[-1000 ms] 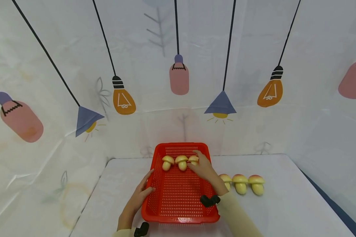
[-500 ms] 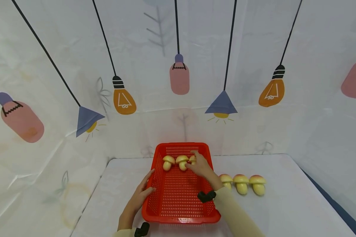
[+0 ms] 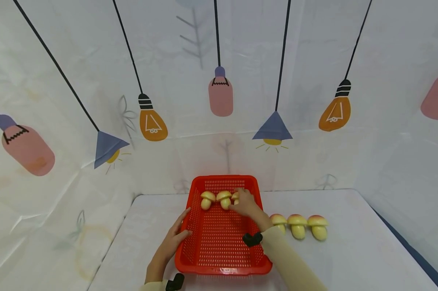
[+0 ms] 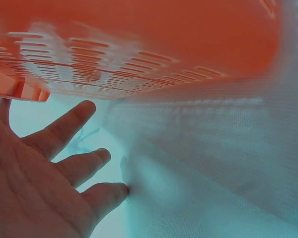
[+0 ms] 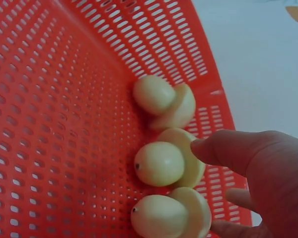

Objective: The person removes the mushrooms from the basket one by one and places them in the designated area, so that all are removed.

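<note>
A red perforated plastic basket (image 3: 222, 250) sits on the white table with three toy mushrooms in a row near its far end. The left mushroom (image 3: 207, 200) and the middle mushroom (image 3: 224, 199) show fully. My right hand (image 3: 246, 203) partly covers the right mushroom (image 3: 235, 197). In the right wrist view, the thumb tip is right at the cap of the middle mushroom (image 5: 160, 163), with fingertips beside the cap of the lowest mushroom (image 5: 159, 216). My left hand (image 3: 173, 238) rests at the basket's left rim; its fingers (image 4: 64, 126) extend straight and spread below the basket wall.
To the right of the basket, three more toy mushrooms (image 3: 297, 226) lie in a row on the table (image 3: 350, 258). A white sheet (image 3: 189, 153) printed with lamps hangs right behind the table's back edge.
My right hand has shifted slightly left, its fingers drawing in over the right mushroom and covering more of it. The left hand and the basket have hardly moved.
</note>
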### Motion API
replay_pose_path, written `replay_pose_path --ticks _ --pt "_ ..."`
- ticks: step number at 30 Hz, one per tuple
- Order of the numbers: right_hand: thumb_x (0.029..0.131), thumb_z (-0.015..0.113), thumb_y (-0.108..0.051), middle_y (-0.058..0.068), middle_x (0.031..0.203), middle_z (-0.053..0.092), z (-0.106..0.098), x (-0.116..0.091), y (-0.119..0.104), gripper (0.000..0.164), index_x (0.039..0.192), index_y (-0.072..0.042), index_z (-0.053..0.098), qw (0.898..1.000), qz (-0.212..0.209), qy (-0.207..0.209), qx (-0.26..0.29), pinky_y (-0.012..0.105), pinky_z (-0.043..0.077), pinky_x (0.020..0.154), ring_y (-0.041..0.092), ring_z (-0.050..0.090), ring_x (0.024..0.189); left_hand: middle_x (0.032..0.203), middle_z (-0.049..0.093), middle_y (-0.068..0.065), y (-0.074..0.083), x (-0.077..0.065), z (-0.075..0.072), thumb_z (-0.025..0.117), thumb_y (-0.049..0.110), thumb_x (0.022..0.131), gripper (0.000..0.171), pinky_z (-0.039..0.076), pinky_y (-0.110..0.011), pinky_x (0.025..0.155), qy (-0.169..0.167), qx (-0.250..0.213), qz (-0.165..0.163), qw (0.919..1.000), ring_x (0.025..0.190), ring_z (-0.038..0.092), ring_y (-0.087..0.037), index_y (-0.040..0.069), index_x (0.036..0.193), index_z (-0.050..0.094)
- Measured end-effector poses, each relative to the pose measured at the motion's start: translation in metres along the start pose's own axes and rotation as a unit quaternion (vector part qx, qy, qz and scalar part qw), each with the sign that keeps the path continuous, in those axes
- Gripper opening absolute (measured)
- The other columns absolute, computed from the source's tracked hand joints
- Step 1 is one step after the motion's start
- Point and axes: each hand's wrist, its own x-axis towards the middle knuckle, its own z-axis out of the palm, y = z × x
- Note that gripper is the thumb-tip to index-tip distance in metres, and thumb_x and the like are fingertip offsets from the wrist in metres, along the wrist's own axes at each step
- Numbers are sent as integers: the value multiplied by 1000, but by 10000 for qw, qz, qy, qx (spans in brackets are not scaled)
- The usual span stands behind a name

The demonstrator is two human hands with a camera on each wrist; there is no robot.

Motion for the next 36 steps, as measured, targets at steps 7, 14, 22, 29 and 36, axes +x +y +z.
replay_pose_path --ticks 7,14,22,29,36 --pt "86 81 -20 31 143 47 3 -1 0 63 139 0 54 9999 -36 28 -166 64 46 97 54 47 126 150 46 -29 0 0 0 54 10 97 74 56 -35 86 -31 -22 15 10000 115 61 -36 31 164 26" --pt "83 80 -15 28 133 52 4 -2 -1 57 134 1 60 9992 -53 81 -380 54 48 88 46 53 113 149 46 -31 1 0 -1 53 10 99 74 56 -35 86 -129 -65 50 9999 114 62 -35 29 164 24" --pt "84 82 -14 24 122 60 5 -1 -2 54 132 3 62 9982 56 -171 -568 50 47 87 38 54 107 148 46 -31 1 1 -1 53 10 98 75 56 -35 86 -131 -92 43 9999 112 63 -33 29 164 24" --pt "83 82 -4 20 119 67 4 -3 0 48 126 3 64 9983 -306 -420 -273 45 52 87 30 61 102 147 46 -31 1 1 -1 54 11 98 75 56 -35 86 -123 -79 59 9999 111 63 -33 28 164 25" --pt "85 80 -4 18 118 69 6 -6 1 39 120 2 66 9972 -389 -636 -52 46 53 91 27 63 100 149 46 -30 2 -1 0 54 11 97 74 56 -36 87 -70 -35 27 10000 113 61 -34 29 164 26"
